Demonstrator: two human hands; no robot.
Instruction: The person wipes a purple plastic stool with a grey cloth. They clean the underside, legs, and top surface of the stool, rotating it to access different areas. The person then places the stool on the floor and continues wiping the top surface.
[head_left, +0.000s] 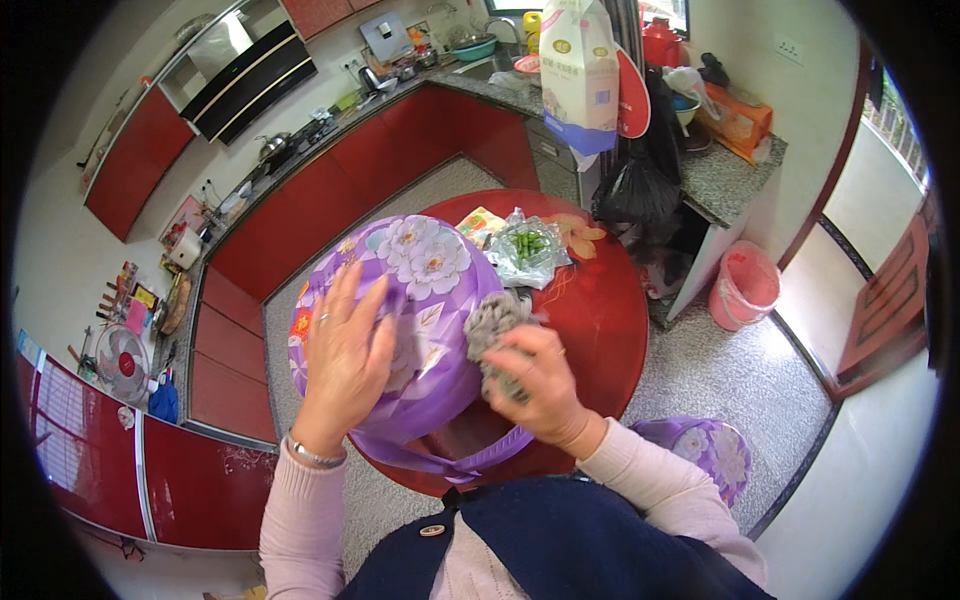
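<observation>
A purple plastic stool (439, 352) with a printed flower pattern lies tipped on a round red table (600, 330), its patterned seat turned upward. My left hand (349, 337), with a ring and a bracelet, is spread against the seat's left side, fingers apart. In my right hand (540, 382) is a crumpled grey cloth (499, 330), pressed at the stool's right edge. A purple band (480, 457) of the stool curves along its near side. Part of my right palm is hidden from view.
On the table's far side, a clear plastic bag (525, 259) holds green vegetables beside a patterned packet (480, 225). Another purple flowered stool (705, 450) stands on the floor to the right. A pink bucket (744, 289) is near the doorway; a black bag (637, 187) hangs by the counter.
</observation>
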